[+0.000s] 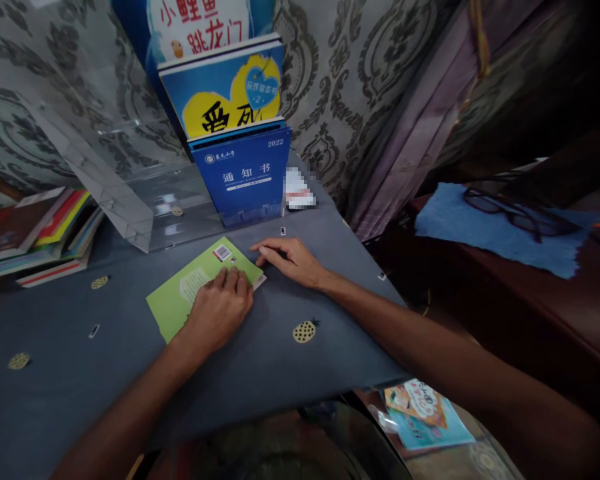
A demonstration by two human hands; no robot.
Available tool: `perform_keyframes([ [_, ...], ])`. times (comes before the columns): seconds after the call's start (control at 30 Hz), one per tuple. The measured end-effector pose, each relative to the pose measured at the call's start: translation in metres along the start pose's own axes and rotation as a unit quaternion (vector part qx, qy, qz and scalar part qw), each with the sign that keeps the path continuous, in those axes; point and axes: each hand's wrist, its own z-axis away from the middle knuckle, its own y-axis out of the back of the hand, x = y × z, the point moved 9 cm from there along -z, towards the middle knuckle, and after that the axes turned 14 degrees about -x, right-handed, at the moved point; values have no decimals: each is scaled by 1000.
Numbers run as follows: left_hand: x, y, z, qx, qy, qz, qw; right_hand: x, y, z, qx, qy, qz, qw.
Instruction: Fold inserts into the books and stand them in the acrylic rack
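Observation:
A green book [180, 288] with a barcode on its cover lies on the dark grey tablecloth [265, 373]. My left hand [223, 303] rests on the cover's right part, palm down with the fingers laid over it; they are not gripping it. At the book's right corner, my right hand [295, 260] is on the cloth with index finger and thumb extended toward the book. I see nothing held in it, though its lower fingers are partly hidden. Just behind the green book stands a blue 2022 booklet [245, 180].
A clear acrylic rack [125, 220] holds upright books, among them a blue and yellow one [205, 100]. More books [45, 233] are piled at left. Glasses [520, 212] lie on a blue cloth [450, 220] at right. Below the table edge are colourful books [430, 423].

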Motion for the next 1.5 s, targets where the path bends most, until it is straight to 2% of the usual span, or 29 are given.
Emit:
perform_keyframes([
  [0.1,1,0,1,1,8,7,1000,-3,-1,1,4,3,-9,1000],
  [0.23,-7,2,2,-8,5,33,999,-13,-15,0,-41,19,38,998],
  [0.37,-35,-1,-7,-6,16,58,998,-18,-21,0,-47,31,101,993],
  [0.5,-74,-14,-25,-12,55,79,995,-15,-21,1,-47,33,112,992],
  [0.6,-92,-21,-35,-16,72,113,991,-16,-22,1,-46,37,124,990],
  [0.77,-98,-24,-37,0,76,153,985,-29,-33,5,-50,61,203,976],
  [0.9,-101,-28,-34,5,58,174,983,-36,-38,17,-24,64,248,966],
  [1.03,-110,-29,-17,17,29,185,982,-41,-42,31,-12,58,278,959],
  [1.1,-117,-28,0,26,42,178,983,-45,-47,35,-13,53,307,950],
  [1.27,-138,-34,48,10,174,119,977,-55,-62,37,-12,14,391,920],
  [1.37,-135,-35,61,-12,210,84,974,-58,-73,32,-41,-6,407,913],
  [1.5,-122,-33,64,-63,216,41,974,-56,-82,21,-87,-17,396,914],
])
